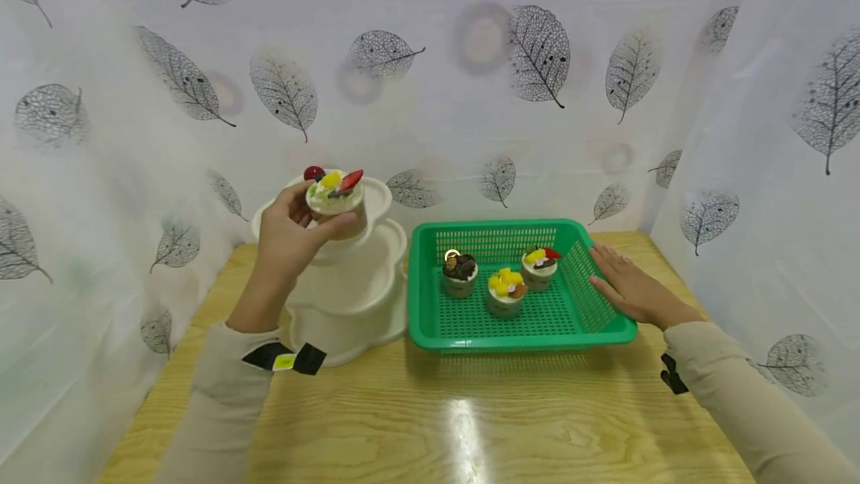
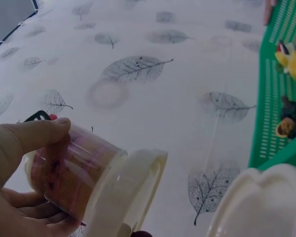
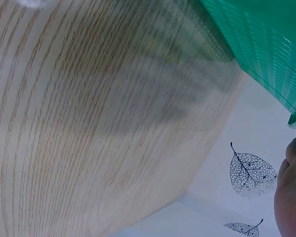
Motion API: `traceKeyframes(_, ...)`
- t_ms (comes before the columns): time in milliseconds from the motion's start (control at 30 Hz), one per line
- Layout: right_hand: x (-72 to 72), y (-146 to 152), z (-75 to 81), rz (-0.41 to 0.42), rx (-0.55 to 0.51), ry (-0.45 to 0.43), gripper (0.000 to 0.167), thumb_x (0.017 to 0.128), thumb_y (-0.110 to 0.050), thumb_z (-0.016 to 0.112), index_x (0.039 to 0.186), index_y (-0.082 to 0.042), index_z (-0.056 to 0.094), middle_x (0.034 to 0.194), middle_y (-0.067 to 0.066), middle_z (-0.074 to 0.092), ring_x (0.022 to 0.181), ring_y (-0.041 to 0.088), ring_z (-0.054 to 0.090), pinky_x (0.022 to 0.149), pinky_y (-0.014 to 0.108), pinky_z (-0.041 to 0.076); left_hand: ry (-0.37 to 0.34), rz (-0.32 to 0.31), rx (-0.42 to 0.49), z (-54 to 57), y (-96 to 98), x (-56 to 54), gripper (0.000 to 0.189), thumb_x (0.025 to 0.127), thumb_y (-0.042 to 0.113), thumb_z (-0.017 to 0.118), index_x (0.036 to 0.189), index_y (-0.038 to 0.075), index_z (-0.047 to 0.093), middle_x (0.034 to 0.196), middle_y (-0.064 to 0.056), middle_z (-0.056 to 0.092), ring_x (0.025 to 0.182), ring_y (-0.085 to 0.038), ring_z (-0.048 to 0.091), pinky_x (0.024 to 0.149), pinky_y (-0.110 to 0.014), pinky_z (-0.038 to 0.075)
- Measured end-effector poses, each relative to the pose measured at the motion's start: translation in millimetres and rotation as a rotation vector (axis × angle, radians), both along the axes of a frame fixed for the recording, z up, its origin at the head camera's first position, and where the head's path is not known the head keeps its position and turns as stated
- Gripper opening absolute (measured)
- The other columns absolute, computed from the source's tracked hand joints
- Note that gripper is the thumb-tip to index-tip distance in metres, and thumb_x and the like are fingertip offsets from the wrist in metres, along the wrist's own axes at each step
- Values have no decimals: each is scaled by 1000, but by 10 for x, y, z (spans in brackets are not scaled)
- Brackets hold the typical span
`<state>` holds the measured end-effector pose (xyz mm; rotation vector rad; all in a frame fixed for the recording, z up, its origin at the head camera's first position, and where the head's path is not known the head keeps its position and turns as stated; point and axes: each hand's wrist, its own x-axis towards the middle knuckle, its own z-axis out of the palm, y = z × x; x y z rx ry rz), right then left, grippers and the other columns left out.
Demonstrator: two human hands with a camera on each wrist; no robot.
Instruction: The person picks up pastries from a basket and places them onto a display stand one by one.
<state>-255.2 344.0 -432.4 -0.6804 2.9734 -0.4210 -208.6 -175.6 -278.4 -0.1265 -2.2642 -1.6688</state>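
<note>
My left hand [image 1: 285, 234] grips a dessert cup [image 1: 336, 208] topped with cream, yellow fruit and a red strawberry piece. The cup is at the top tier of a white tiered stand [image 1: 349, 286]. In the left wrist view, the clear wall of the cup [image 2: 76, 168] shows brown and pink layers, its base right at the tier's edge [image 2: 150, 182]. A red cherry [image 1: 313, 172] shows just behind it. My right hand [image 1: 634, 290], fingers straight, rests on the right rim of a green basket [image 1: 524, 340].
In the basket stand a chocolate-topped cup [image 1: 460, 275], a cup with yellow cubes [image 1: 505, 296] and one with a strawberry piece [image 1: 540, 271]. The stand is close against the basket's left side on a wooden table [image 1: 537, 424]. A leaf-print curtain [image 1: 443, 110] encloses the table.
</note>
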Motion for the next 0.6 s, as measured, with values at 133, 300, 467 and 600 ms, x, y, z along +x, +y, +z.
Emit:
traceKeyframes(133,-10,2,9,3,-1,-1,66,105,-36,32,152,3,8,157,27,7,143,45,4,114,61,8,-18,23,6,-43,-84,21,74,78,14,81,139,-4,42,138,-17,49,127,-23,47,107,-30,40)
traceKeyframes(300,-19,10,12,11,5,4,66,105,-36,32,152,3,7,156,28,8,143,45,5,114,61,10,-63,38,-2,-88,-144,24,77,78,17,81,140,-4,40,137,-17,49,125,-23,47,106,-30,41)
traceKeyframes(467,-9,7,14,12,3,5,66,105,-36,33,152,3,8,156,28,8,143,45,6,114,61,10,-88,44,-16,-133,-174,7,78,79,16,80,140,-6,38,138,-20,47,126,-25,46,108,-32,39)
traceKeyframes(600,-5,8,5,11,-1,-2,66,105,-36,33,152,3,7,157,28,7,143,45,5,114,61,9,-92,26,-63,-142,-192,1,76,79,18,80,139,-7,39,138,-21,48,127,-27,47,108,-35,39)
